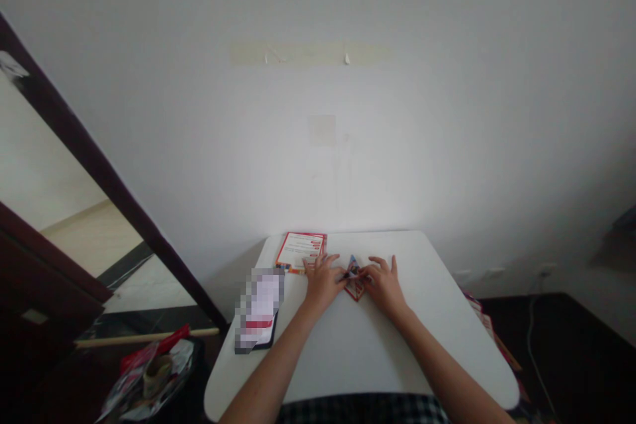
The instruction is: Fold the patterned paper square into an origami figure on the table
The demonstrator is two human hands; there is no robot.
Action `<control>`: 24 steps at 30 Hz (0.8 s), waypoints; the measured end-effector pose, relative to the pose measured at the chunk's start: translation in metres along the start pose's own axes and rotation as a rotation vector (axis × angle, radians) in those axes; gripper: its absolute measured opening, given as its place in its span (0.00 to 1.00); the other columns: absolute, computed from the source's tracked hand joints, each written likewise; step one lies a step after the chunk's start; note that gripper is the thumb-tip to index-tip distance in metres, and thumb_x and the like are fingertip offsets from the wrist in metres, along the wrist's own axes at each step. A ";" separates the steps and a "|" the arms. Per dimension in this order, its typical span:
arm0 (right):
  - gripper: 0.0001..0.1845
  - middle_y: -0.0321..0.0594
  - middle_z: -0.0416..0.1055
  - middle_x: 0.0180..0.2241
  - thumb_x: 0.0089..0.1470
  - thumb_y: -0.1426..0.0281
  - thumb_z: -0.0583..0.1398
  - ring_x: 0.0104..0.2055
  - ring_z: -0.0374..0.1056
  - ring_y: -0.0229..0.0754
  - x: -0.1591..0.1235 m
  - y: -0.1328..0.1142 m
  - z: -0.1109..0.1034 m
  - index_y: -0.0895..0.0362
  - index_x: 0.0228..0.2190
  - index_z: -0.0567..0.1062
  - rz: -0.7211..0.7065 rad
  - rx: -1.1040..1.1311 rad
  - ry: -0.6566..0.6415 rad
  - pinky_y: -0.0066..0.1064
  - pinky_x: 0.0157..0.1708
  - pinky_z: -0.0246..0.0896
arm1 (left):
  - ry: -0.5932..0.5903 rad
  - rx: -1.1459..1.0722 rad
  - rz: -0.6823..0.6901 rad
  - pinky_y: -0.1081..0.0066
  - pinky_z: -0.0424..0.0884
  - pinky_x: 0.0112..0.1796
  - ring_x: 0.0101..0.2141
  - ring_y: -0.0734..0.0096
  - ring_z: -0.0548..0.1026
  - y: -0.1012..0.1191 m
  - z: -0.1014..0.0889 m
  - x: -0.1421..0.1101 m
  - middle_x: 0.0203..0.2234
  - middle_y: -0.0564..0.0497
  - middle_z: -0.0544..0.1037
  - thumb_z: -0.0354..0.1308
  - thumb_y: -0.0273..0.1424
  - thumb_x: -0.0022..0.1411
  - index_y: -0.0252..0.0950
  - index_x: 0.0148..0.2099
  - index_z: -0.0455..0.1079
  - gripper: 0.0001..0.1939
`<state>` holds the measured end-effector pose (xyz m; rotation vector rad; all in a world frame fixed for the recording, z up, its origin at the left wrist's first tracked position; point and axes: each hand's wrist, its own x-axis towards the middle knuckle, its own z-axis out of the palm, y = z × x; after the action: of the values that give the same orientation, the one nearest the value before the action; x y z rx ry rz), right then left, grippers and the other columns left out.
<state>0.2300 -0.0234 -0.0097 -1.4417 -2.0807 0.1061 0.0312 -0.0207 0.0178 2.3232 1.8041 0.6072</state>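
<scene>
We log a small red-and-blue printed paper piece point(354, 291) on the white, round-cornered table point(358, 358), already creased to points; our left hand point(322, 283) and right hand point(385, 286) pinch its middle. Folding seems unfinished; red-bordered white printed sheets point(299, 249) lie flat, unfolded.

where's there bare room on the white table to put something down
Right of the right hand, out to the right edge of the white table. Another patch lies between the forearms, nearer than the folded paper. Crowded: the left side, with phone, printed sheets and left hand.
</scene>
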 end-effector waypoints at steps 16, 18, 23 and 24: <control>0.10 0.40 0.78 0.42 0.58 0.68 0.56 0.58 0.60 0.51 0.012 -0.015 -0.007 0.50 0.40 0.76 0.115 -0.098 -0.007 0.69 0.62 0.20 | 0.058 0.068 -0.013 0.29 0.34 0.60 0.58 0.53 0.64 0.021 0.000 0.012 0.56 0.52 0.74 0.58 0.34 0.61 0.45 0.37 0.79 0.07; 0.10 0.41 0.77 0.43 0.57 0.67 0.57 0.58 0.60 0.53 0.014 -0.016 -0.006 0.49 0.40 0.77 0.151 -0.097 -0.024 0.71 0.61 0.21 | 0.068 0.070 -0.031 0.29 0.35 0.60 0.58 0.52 0.64 0.023 0.001 0.013 0.56 0.52 0.74 0.59 0.34 0.60 0.45 0.36 0.79 0.07; 0.10 0.47 0.73 0.47 0.55 0.65 0.59 0.59 0.56 0.59 0.018 -0.018 -0.001 0.51 0.36 0.80 0.249 -0.100 -0.022 0.75 0.58 0.30 | 0.075 0.059 -0.079 0.27 0.40 0.58 0.58 0.50 0.64 0.023 0.006 0.017 0.55 0.52 0.74 0.60 0.34 0.59 0.44 0.35 0.79 0.06; 0.10 0.47 0.73 0.47 0.55 0.65 0.59 0.59 0.55 0.60 0.018 -0.018 0.000 0.51 0.36 0.80 0.267 -0.097 -0.017 0.75 0.57 0.31 | 0.073 0.057 -0.090 0.27 0.41 0.58 0.58 0.50 0.64 0.023 0.007 0.018 0.56 0.52 0.74 0.60 0.34 0.59 0.44 0.35 0.79 0.06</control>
<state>0.2109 -0.0149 0.0053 -1.7774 -1.9194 0.1251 0.0579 -0.0091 0.0230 2.2686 1.9705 0.6439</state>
